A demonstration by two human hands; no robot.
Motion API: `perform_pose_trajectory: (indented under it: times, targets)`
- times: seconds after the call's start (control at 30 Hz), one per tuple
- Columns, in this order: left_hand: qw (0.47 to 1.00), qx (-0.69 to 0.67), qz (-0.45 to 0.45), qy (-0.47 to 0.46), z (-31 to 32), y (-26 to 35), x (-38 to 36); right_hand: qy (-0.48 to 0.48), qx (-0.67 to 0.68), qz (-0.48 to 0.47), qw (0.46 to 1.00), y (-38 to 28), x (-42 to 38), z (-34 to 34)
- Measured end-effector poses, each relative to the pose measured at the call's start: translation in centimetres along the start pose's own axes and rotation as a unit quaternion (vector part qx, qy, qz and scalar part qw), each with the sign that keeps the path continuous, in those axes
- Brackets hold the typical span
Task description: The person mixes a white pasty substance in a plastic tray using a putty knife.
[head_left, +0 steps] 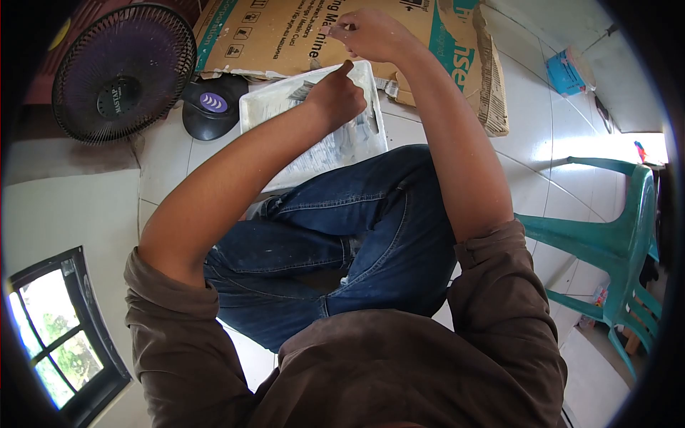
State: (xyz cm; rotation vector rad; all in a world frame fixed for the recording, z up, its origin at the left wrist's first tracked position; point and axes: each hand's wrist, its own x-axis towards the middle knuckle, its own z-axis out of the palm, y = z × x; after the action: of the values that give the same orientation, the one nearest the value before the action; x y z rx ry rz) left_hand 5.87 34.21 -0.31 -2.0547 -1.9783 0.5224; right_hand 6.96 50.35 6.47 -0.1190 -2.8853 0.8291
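My left hand (337,98) is over a white tray (306,173) smeared with white and grey. Its fingers are curled and its thumb points up; whatever they may hold is hidden. Farther forward, my right hand (374,36) hovers above a flattened cardboard box (285,43) with printed text. The right fingers are bent together in a pinch, and anything between them is too small to name. The two hands are apart.
A black fan (121,75) with its base (212,107) stands at the left of the tray. On the right are a green plastic chair (606,235) and a blue-labelled tub (569,73). My jeans-clad legs (357,228) are folded just behind the tray. A window (64,328) is at lower left.
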Motion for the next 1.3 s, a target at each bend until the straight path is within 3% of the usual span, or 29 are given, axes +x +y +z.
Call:
perform_pose_trajectory:
  times: [0.07, 0.3, 0.47, 0.57, 0.7, 0.73, 0.8, 0.87, 0.93, 1.0, 1.07, 1.13, 1.17, 1.23, 1.27, 1.3]
  targets:
    - [0.999, -0.003, -0.026, -0.047, -0.9, -0.4, -0.4, -0.055, 0.030, 0.055, 0.997, -0.6, -0.3, -0.5]
    - [0.987, -0.099, -0.097, -0.086, -0.4, -0.1, -2.6, -0.081, 0.003, -0.021, 0.996, 0.5, 0.5, 0.3]
    - [0.964, -0.188, -0.179, -0.053, -0.1, 0.1, -6.1, -0.133, 0.044, 0.061, 0.988, 0.1, 0.1, 0.9]
    - [0.847, -0.381, -0.353, 0.111, -0.1, -0.6, -10.3, -0.157, 0.046, 0.070, 0.984, -0.2, 0.4, 1.2]
    - [0.728, -0.448, -0.483, 0.188, 0.6, -1.0, -14.8, -0.147, 0.111, -0.032, 0.982, -1.3, 0.3, 3.5]
    - [0.712, -0.434, -0.479, 0.275, 2.3, -0.8, -15.6, -0.192, 0.120, -0.082, 0.970, -2.0, -0.1, 4.0]
    - [0.687, -0.448, -0.491, 0.293, 2.0, -0.5, -16.7, -0.270, 0.155, -0.132, 0.941, -4.5, -1.1, 4.4]
    - [0.644, -0.479, -0.510, 0.311, 2.9, -0.2, -17.3, -0.266, 0.120, -0.121, 0.949, -6.4, -1.7, 5.8]
    - [0.644, -0.466, -0.509, 0.330, 2.4, -0.1, -17.1, -0.216, 0.103, -0.108, 0.965, -7.8, -2.5, 7.0]
    - [0.664, -0.430, -0.496, 0.357, 2.9, -0.5, -16.9, -0.229, 0.067, -0.088, 0.967, -8.6, -2.3, 7.4]
    - [0.643, -0.426, -0.507, 0.384, 3.7, -0.8, -16.8, -0.238, 0.043, -0.074, 0.968, -9.0, -2.0, 8.9]
    - [0.616, -0.431, -0.534, 0.388, 4.0, -1.4, -17.2, -0.148, 0.164, -0.062, 0.973, -8.2, -1.4, 10.3]
    - [0.613, -0.430, -0.536, 0.390, 4.3, -1.7, -17.7, -0.151, 0.161, -0.065, 0.973, -9.2, -1.6, 10.1]
    - [0.444, -0.626, -0.567, 0.300, 5.2, -3.0, -18.3, -0.129, 0.189, -0.020, 0.973, -12.1, -3.0, 9.0]
    - [0.395, -0.653, -0.552, 0.336, 6.3, -3.1, -18.6, -0.130, 0.190, -0.020, 0.973, -12.5, -3.7, 9.5]
    - [0.399, -0.651, -0.553, 0.334, 6.4, -3.1, -19.0, -0.184, 0.203, -0.049, 0.961, -12.9, -4.3, 10.3]
